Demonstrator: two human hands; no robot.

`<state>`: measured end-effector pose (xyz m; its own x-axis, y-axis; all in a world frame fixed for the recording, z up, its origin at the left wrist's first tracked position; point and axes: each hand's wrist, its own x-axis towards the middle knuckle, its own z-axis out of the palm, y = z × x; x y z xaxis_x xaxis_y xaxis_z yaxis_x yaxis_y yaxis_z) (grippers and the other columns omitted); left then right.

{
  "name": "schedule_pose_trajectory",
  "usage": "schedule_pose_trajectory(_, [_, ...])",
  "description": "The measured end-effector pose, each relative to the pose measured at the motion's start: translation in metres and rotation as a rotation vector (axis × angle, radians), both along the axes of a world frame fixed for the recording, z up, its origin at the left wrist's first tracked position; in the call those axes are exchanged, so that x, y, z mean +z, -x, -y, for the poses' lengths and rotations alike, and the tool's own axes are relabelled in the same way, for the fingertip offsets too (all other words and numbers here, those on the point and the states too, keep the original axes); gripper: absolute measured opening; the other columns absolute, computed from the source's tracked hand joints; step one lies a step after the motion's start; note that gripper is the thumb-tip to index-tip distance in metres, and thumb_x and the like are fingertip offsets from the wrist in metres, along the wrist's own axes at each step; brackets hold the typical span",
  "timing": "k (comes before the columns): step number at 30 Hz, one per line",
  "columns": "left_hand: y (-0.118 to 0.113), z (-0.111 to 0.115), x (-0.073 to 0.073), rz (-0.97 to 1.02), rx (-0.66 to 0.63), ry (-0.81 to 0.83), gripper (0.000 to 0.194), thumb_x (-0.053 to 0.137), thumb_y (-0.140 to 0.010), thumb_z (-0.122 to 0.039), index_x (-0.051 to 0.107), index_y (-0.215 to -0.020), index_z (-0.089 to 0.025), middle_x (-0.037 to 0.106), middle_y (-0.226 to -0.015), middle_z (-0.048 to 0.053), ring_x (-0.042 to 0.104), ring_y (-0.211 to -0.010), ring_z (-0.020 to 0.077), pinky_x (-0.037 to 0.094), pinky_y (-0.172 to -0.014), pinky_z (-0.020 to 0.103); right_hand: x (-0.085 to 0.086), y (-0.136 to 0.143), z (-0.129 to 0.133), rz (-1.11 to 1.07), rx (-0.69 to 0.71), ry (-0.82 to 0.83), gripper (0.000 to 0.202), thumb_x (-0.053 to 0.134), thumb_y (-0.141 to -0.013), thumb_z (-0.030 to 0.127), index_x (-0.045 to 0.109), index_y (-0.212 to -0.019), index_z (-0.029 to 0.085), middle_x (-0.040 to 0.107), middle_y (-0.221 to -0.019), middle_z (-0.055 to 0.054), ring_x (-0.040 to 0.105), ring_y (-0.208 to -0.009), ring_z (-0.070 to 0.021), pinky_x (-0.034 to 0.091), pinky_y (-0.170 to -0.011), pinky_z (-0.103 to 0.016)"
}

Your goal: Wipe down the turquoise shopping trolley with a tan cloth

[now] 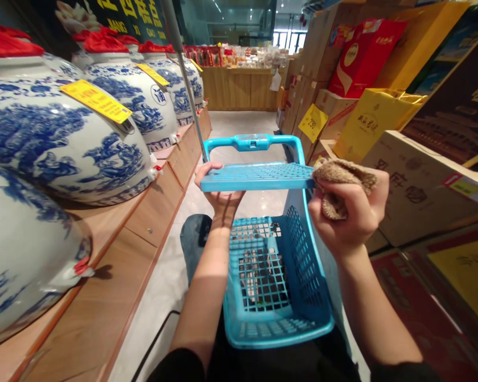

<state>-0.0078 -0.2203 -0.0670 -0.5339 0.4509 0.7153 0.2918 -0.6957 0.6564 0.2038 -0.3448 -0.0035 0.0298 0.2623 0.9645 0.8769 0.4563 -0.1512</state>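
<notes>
Head view: brown cloth (336, 178) is clenched in the right hand (348, 212); the blue panel (258, 178) is gripped by the left hand (221, 185), its palm partly hidden.

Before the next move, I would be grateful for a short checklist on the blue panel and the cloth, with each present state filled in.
1. Left hand holding the blue panel: ok.
2. Brown cloth gripped in the right hand: ok.
3. Cloth at the panel's right end: ok.
4. Panel raised above the floor of the blue basket: ok.
5. Cloth damp: cannot tell.
6. Panel's underside clean: cannot tell, hidden from view.
</notes>
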Motion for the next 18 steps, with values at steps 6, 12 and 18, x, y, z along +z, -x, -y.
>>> schedule_pose_trajectory(6, [0.013,0.027,0.003,-0.056,-0.117,-0.04,0.045,0.082,-0.078,-0.044,0.056,-0.111,-0.027,0.063,-0.096,0.002,0.066,-0.092,0.023,0.052,-0.105,0.045,-0.006,-0.013,0.014,0.088,0.037,0.096,0.02,0.078,-0.088,0.026,0.079,-0.107,0.03,0.071,-0.116,-0.013,0.069,-0.112,-0.0342,0.06,-0.095,-0.055])
schedule_pose_trajectory(12, [0.024,0.073,-0.013,-0.134,-0.154,0.16,0.055,0.09,-0.074,-0.046,0.067,-0.121,-0.031,0.061,-0.139,0.009,0.053,-0.144,0.0317,0.037,-0.131,0.05,-0.037,-0.021,0.028,0.139,0.147,-0.023,0.02,0.081,-0.083,0.018,0.078,-0.1,0.029,0.074,-0.107,-0.007,0.073,-0.094,-0.0275,0.062,-0.085,-0.048])
schedule_pose_trajectory(18, [0.015,0.124,-0.037,0.64,-0.61,0.72,0.079,0.09,-0.071,-0.033,0.06,-0.145,-0.039,0.069,-0.146,0.005,0.064,-0.141,0.0355,0.063,-0.107,0.05,-0.079,-0.027,0.049,0.198,0.223,0.034,0.026,0.087,-0.077,0.013,0.073,-0.094,0.028,0.072,-0.105,-0.005,0.073,-0.093,-0.0245,0.063,-0.081,-0.045])
